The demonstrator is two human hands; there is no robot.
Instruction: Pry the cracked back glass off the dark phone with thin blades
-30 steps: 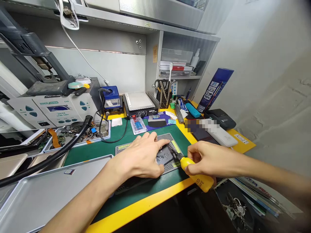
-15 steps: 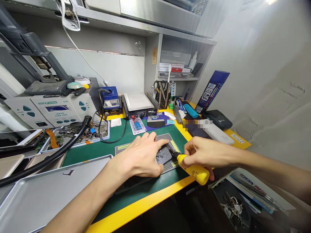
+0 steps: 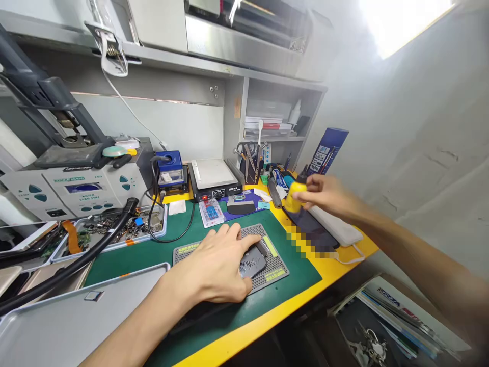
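Lying flat on the grey perforated mat (image 3: 280, 270) is what looks like a black phone (image 3: 252, 264), its upper face dotted with droplets. I'd judge it light and stiff, slippery while wet, with glass or thin edges that could chip; best held by its long sides, as the left hand (image 3: 214, 265) is doing, index finger toward the far edge, thumb at the near one, a moderately wide grip. The right hand (image 3: 323, 194) pinches a yellow bottle (image 3: 294, 198) in a narrow grip, black top upward, over the far right of the bench (image 3: 229, 345); whether its base touches anything I can't tell. The bottle looks squeezable and easy to lift by its body. Beneath it, toward the near side, lies a dark tablet-like slab (image 3: 315, 232), a white power bank (image 3: 338, 227) to its right.

Half a second ago the bottle was tilted, its nozzle at the phone's right end; now it is well apart from it, while the left hand remains on the phone.
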